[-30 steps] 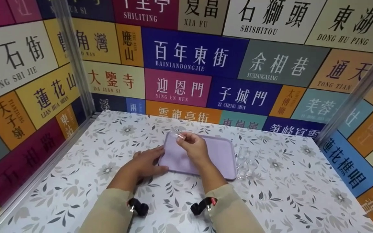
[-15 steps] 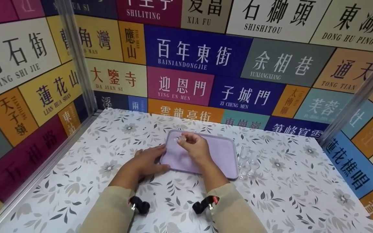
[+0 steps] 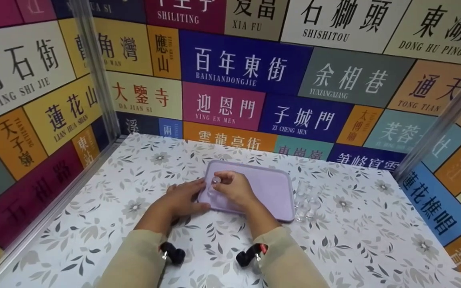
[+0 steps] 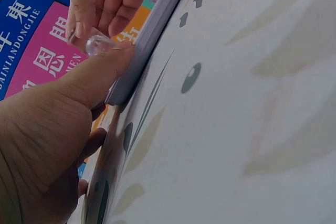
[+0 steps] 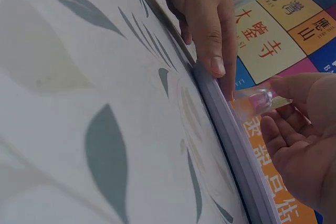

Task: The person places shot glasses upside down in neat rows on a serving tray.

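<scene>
1. The right hand (image 3: 236, 188) pinches a small clear piece (image 3: 213, 188) between thumb and fingertips, over the left part of the lilac tray (image 3: 270, 188); whether the piece touches the tray's floor, I cannot tell.
2. The left hand (image 3: 182, 199) lies at the tray's near left corner — fingers extended and loosely apart, thumb along the near edge, fingertips reaching the left edge.
3. The piece looks transparent, with a rounded end; the wrist views show it close to the left thumb, just inside the tray's rim.
4. Just beside the tray's right edge, on the table, a cluster of clear glass-like pieces (image 3: 306, 206) sits close together; their exact number is hard to make out.
5. Nearer the person than the tray are two beige sleeves (image 3: 290, 260), each with a black wrist device (image 3: 173, 255) at the cuff.
6. Under the tray spreads a white table (image 3: 358, 248) printed with grey leaves and flowers.
7. Beyond the tray stand walls (image 3: 246, 64) of coloured panels — lettered in Chinese characters and Latin spelling.
</scene>
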Available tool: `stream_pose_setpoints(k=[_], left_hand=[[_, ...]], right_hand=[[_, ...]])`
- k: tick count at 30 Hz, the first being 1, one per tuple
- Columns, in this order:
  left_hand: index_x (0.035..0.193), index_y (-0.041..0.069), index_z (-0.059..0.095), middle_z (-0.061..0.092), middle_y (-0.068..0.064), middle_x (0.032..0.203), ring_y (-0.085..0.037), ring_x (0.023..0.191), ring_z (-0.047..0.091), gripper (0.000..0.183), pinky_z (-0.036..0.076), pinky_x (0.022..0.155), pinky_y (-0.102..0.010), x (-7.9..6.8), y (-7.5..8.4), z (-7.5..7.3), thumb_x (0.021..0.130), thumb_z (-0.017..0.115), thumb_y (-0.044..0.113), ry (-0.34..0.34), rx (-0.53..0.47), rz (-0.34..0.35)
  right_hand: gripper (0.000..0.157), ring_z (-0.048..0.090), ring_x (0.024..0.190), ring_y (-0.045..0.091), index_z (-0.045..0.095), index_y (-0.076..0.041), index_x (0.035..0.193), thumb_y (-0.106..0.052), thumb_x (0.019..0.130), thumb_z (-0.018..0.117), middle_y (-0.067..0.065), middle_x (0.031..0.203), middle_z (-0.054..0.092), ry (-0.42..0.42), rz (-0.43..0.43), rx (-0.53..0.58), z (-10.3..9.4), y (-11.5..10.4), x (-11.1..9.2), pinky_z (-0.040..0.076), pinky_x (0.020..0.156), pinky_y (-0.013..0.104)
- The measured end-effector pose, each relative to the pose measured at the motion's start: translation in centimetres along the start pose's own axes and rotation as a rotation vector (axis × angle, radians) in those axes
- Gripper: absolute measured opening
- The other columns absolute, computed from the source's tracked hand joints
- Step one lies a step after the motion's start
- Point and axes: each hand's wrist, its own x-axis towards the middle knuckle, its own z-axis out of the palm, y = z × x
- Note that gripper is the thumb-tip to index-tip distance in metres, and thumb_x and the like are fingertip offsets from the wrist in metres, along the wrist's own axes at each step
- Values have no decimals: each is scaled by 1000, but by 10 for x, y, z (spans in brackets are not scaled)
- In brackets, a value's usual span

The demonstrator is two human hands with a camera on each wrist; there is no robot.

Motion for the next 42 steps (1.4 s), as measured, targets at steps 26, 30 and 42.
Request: stream_pose_setpoints(k=[26, 30, 42], left_hand=[[169, 34, 34, 25, 14, 178, -30, 167, 25, 93, 4, 133, -73, 5, 2, 0, 92, 71, 70, -11, 4, -20], [168, 38, 33, 24, 16, 178, -31, 168, 22, 92, 0, 134, -72, 4, 1, 0, 91, 72, 70, -18, -16, -55], [168, 37, 34, 23, 16, 178, -32, 168, 20, 93, -2, 134, -70, 4, 1, 2, 90, 74, 69, -18, -47, -57]], right_hand=[[51, 69, 133, 29, 71, -3, 137, -11, 89, 84, 18, 141, 72, 35, 76, 87, -2, -4, -8, 61, 106, 33], [49, 68, 135, 29, 71, -7, 137, -16, 91, 85, 18, 143, 71, 40, 41, 60, -14, -10, -13, 58, 112, 38], [41, 73, 123, 28, 75, -7, 130, -15, 91, 85, 13, 126, 77, 204, -6, 107, -77, -12, -29, 62, 105, 33]])
